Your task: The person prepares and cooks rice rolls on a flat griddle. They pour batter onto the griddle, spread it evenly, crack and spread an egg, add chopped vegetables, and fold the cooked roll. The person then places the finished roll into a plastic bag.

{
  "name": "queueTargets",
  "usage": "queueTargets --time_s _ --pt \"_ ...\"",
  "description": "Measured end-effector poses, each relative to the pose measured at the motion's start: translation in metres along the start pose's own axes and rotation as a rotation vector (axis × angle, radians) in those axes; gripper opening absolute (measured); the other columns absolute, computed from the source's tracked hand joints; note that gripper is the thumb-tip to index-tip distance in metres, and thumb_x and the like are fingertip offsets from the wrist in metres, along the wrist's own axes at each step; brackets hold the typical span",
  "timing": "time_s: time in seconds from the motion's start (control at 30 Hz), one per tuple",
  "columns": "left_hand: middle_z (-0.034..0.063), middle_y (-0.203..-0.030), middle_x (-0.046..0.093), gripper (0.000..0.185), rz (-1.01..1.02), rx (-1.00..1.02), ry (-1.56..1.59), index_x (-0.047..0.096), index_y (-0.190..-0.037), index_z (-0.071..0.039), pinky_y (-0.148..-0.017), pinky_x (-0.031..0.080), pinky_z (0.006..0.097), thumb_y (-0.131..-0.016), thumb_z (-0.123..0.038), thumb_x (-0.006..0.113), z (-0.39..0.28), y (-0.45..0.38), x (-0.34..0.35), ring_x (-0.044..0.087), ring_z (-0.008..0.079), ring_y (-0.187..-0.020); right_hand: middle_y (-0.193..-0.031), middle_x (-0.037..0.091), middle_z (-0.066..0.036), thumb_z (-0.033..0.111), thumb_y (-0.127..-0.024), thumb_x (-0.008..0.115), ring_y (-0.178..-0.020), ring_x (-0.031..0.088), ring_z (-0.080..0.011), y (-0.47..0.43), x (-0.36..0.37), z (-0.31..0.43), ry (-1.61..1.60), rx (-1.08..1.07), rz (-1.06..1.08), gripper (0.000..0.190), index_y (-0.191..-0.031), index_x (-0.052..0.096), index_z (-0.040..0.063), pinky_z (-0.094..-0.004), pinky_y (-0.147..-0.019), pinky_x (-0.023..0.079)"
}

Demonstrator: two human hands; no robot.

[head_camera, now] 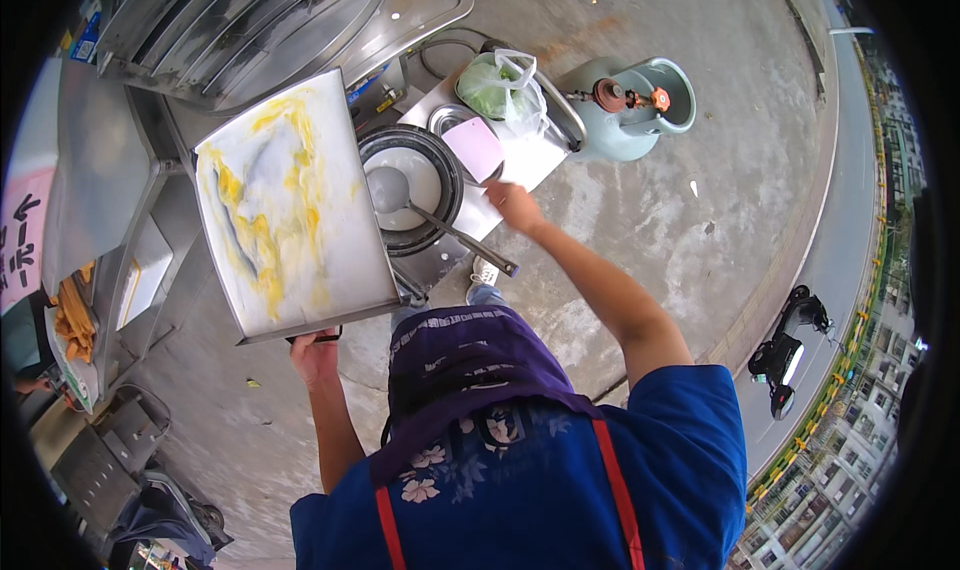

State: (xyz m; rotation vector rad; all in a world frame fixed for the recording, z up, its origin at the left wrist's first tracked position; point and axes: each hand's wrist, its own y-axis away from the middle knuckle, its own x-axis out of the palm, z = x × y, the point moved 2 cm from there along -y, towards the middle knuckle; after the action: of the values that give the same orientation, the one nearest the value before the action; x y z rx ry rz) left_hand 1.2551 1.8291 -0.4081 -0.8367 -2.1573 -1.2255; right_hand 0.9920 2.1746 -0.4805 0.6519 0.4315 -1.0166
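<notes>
My left hand [316, 356] is closed on the dark handle at the near edge of a metal tray [352, 232], over which white batter and streaks of yellow egg are spread. Right of the tray, a black-rimmed pot [452, 187] holds white liquid. A ladle [472, 243] lies across its rim, its bowl in the pot. My right hand [514, 204] is over the edge of the metal side table, near a pink square scraper or card [475, 149] on a round steel container. Its fingers look curled; whether they hold anything small cannot be made out.
A plastic bag of green vegetables [495, 90] sits on the side table [544, 166], beside a gas cylinder [615, 139]. Steel steamer drawers [247, 30] stand at upper left. Fried dough sticks [73, 319] lie at far left, near another person's hand [34, 384]. A scooter [784, 352] is by the road.
</notes>
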Motion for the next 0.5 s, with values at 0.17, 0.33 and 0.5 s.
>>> queueTargets --time_s 0.17,0.33,0.5 --pt "0.0091 -0.124 0.054 0.057 0.004 0.006 -0.082 0.051 -0.122 -0.003 -0.102 0.037 0.0391 -0.065 0.003 0.054 0.002 -0.002 0.001 0.048 0.0235 -0.12 -0.091 0.063 -0.023 0.007 -0.082 0.05 -0.088 0.061 -0.0394 -0.119 -0.081 -0.051 0.05 -0.004 -0.585 0.02 -0.095 0.064 0.002 -0.0448 -0.075 0.049" --pt "0.0088 -0.117 0.057 0.056 0.16 -0.057 -0.117 0.053 -0.119 -0.004 -0.095 0.041 0.0364 -0.063 -0.003 0.057 0.004 -0.002 0.0 0.052 0.0236 -0.111 -0.096 0.062 -0.024 0.012 -0.078 0.052 -0.093 0.06 -0.039 -0.222 -0.059 -0.08 0.159 0.061 -0.221 0.021 -0.094 0.064 0.006 -0.0432 -0.08 0.048" --pt "0.0086 -0.117 0.057 0.057 -0.077 0.026 -0.192 0.052 -0.121 -0.005 -0.098 0.039 0.0403 -0.064 -0.006 0.056 0.014 0.007 0.01 0.051 0.0256 -0.113 -0.115 0.056 -0.022 0.018 -0.077 0.057 -0.109 0.053 -0.0369 -0.271 -0.016 -0.108 0.651 0.016 0.044 0.04 -0.115 0.053 0.008 -0.0431 -0.091 0.044"
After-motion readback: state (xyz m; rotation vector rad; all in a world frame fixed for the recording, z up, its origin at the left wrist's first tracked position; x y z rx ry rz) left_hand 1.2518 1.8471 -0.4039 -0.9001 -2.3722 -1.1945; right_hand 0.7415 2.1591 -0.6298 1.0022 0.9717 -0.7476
